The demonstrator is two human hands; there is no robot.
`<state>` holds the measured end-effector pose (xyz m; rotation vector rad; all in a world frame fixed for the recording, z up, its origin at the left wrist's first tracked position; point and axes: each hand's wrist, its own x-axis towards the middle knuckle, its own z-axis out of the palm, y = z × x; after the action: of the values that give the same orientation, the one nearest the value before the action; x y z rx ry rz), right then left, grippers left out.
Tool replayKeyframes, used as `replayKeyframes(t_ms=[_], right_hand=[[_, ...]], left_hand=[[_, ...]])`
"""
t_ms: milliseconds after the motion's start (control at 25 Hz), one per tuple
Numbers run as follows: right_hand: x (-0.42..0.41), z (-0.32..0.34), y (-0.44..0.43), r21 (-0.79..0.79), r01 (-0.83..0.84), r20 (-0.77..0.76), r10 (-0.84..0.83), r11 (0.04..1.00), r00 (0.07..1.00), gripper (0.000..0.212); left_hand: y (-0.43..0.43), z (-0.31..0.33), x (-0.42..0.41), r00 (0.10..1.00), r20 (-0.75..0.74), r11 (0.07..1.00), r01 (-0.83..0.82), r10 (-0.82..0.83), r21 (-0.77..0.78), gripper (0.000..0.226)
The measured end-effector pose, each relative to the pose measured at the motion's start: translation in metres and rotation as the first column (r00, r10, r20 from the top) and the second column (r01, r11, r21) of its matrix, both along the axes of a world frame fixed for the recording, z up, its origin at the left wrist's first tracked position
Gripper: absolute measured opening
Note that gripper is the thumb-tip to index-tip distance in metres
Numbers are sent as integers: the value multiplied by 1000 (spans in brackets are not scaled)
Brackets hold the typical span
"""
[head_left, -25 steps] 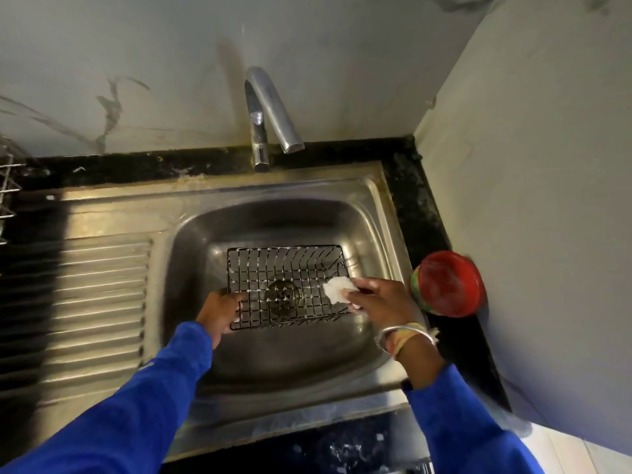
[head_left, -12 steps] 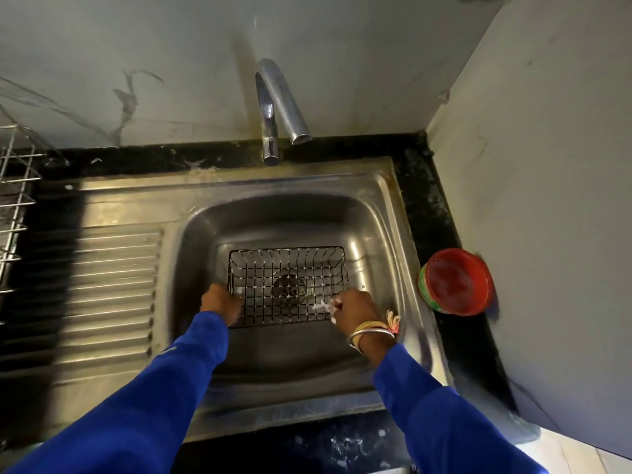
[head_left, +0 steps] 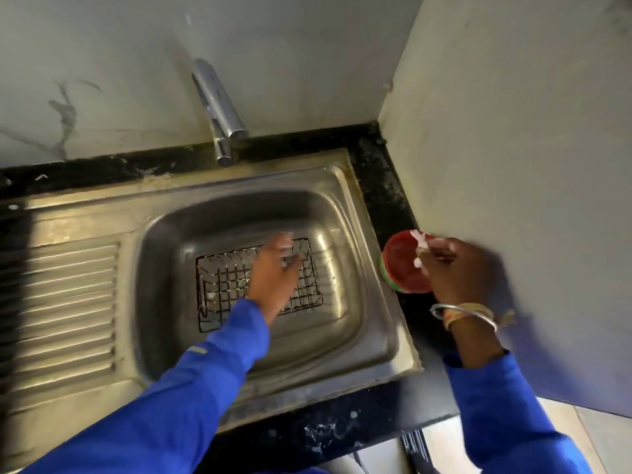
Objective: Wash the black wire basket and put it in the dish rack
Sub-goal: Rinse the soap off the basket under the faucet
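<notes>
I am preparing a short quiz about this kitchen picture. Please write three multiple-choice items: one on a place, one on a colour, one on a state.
1. Where is the wire basket?
A. in the sink bowl
B. on the drainboard
C. on the counter

2. What colour is the inside of the tub beside the sink?
A. blue
B. red
C. white

3. What is the tap doing?
A. running hard
B. dripping foam
C. no water shows

Key: 1 A, the basket lies on the bowl's floor under the left hand. 2 B, red shows by the right hand. 3 C, no stream shows below the spout.
</notes>
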<state>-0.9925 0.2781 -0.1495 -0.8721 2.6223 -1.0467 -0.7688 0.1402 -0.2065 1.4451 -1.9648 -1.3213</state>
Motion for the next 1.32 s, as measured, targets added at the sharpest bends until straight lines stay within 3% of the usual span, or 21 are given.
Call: replayKeyframes(t_ms=[80, 160, 240, 360, 440, 560, 760, 880, 1040, 1200, 1320], right_hand=[[-12, 5, 4, 163, -48, -122, 69, 985, 990, 21], [-10, 7, -1, 427, -73, -207, 176, 901, 962, 21], [-3, 10, -7, 522, -73, -123, 159, 850, 980, 26], [1, 17, -11, 448, -107, -98, 168, 888, 981, 28], [9, 19, -22, 295, -150, -105, 188, 944, 977, 21], [42, 16, -63, 54, -298, 146, 288, 953, 947, 15], [109, 1, -151, 53, -441, 346, 398, 896, 850, 6], [133, -1, -196, -17, -441, 470, 397, 897, 788, 16], [146, -13, -244, -61, -406, 652, 345, 912, 676, 29], [145, -16, -263, -94, -288, 892, 209, 953, 400, 33], [144, -15, -265, -183, -216, 886, 256, 959, 387, 29]], left_hand=[[18, 22, -51, 979, -138, 988, 152, -149, 12, 30], [32, 37, -91, 953, -198, 973, 229, -228, -20, 26], [41, 44, -114, 933, -229, 960, 280, -278, -22, 27], [37, 39, -110, 934, -220, 956, 293, -281, 23, 25], [24, 31, -89, 952, -214, 970, 234, -217, 57, 20], [-6, 29, -42, 986, -134, 995, 101, -97, 23, 16], [-69, 46, 27, 987, -34, 981, -162, 160, -104, 18], [-108, 48, 46, 970, 6, 962, -239, 242, -131, 24], [-154, 45, 40, 962, 123, 949, -211, 244, -233, 29], [-187, 52, 24, 937, 267, 957, -160, 224, -243, 47], [-204, 54, 13, 915, 350, 959, -112, 202, -260, 42]])
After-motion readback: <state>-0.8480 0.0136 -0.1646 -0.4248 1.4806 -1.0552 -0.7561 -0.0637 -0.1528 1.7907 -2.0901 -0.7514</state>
